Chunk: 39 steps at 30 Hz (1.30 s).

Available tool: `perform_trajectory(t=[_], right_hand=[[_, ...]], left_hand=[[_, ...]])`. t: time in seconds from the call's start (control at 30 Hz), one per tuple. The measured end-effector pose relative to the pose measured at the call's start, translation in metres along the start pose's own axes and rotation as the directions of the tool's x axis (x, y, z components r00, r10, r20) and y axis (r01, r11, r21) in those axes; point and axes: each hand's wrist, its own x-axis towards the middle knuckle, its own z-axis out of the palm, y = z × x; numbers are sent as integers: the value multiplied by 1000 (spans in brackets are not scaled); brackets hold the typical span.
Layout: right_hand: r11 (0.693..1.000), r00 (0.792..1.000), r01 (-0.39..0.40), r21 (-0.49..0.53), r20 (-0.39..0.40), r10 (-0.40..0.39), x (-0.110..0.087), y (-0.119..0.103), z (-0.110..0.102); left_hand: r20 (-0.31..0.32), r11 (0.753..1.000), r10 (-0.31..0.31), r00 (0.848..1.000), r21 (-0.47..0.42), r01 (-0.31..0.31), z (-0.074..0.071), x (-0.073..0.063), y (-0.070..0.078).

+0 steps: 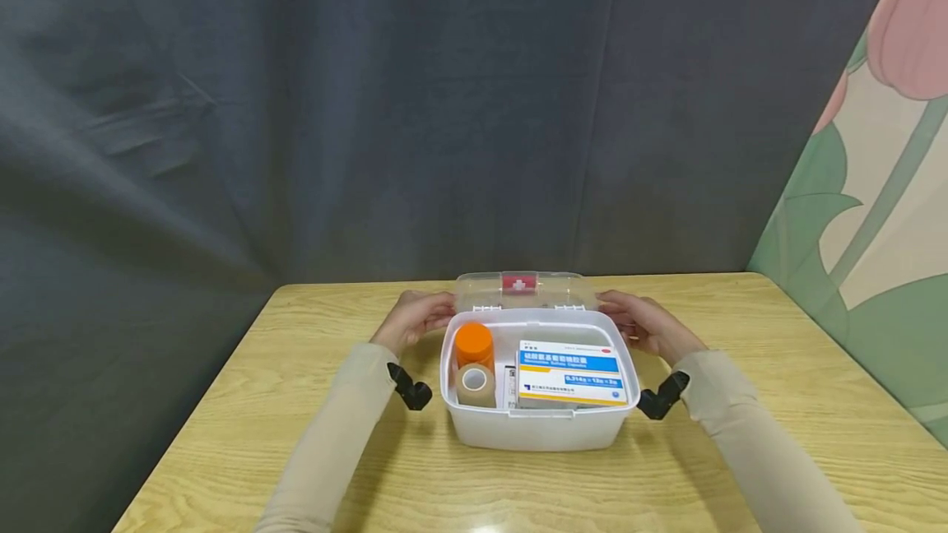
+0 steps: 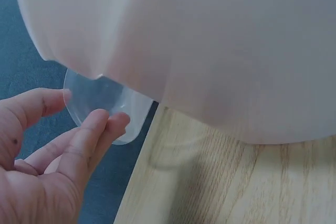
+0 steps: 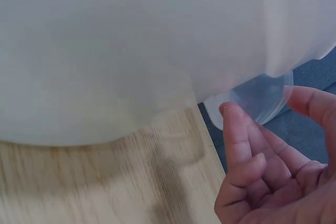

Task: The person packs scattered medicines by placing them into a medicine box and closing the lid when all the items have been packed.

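A white plastic first-aid box [image 1: 533, 432] stands on the table, its clear lid [image 1: 481, 290] swung back on the far side and marked with a red label and white cross. At the lid's left end, my left hand [image 1: 415, 319] holds its edge between thumb and fingers. My right hand [image 1: 648, 323] holds the opposite end the same way. Both wrist views show the lid [image 2: 100, 98] partly hidden behind the box wall. Inside the box are an orange-capped bottle [image 1: 474, 341], a tan tape roll [image 1: 485, 396] and a blue-and-white medicine box [image 1: 572, 377].
The box sits on a light wooden table [image 1: 244, 426], near its far edge. Behind hangs a dark curtain [image 1: 444, 105]. A wall with a painted flower pattern [image 1: 889, 212] runs along the right side. Black wrist mounts [image 1: 410, 389] flank the box.
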Motion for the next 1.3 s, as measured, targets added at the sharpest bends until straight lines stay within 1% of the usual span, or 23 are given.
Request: perform_trajectory(t=[0.17, 0.23, 0.27, 0.3, 0.37, 0.47, 0.5, 0.6, 0.7, 0.9, 0.97, 1.13, 1.3], right_hand=[[999, 999, 41, -27, 1, -41, -4, -4, -1], [998, 998, 57, -24, 2, -57, -6, -6, -3], [998, 998, 68, -8, 11, -68, -7, -7, -4], [997, 997, 74, 19, 16, -74, -7, -8, -4], [990, 996, 83, 113, 35, -87, -9, -10, -6], [958, 991, 91, 272, 68, -114, -11, -12, -7], [946, 990, 92, 310, 75, -121, -12, -13, -8], [923, 984, 112, 367, 87, -154, -13, -14, -8], [922, 980, 135, 362, 87, -178, -14, -15, -9], [924, 971, 203, 324, 58, -234, -14, -14, -7], [921, 964, 235, 310, 48, -263, -14, -14, -6], [901, 942, 312, 300, 23, -334, -13, -16, -3], [895, 930, 361, 262, -28, -367, -15, -17, -1]], left_hand=[[-5, 999, 35, 999, -11, -35, 3, 1, 2], [-10, 999, 49, 999, -23, -49, 5, 2, 3], [-13, 998, 54, 998, -34, -54, 6, 2, 4], [-18, 997, 60, 998, -43, -61, 7, 2, 5], [-25, 995, 70, 997, -66, -71, 9, 3, 7], [-26, 993, 87, 996, -84, -89, 12, 2, 9], [-26, 992, 94, 995, -84, -96, 13, 2, 10], [-31, 990, 110, 993, -79, -113, 14, 1, 13], [-34, 989, 122, 992, -84, -124, 15, -1, 15], [-44, 988, 131, 990, -78, -134, 15, -3, 18], [-50, 987, 138, 989, -76, -142, 15, -4, 19], [-61, 983, 167, 984, -64, -171, 13, -6, 22], [-52, 981, 181, 982, -62, -184, 12, -6, 24]])
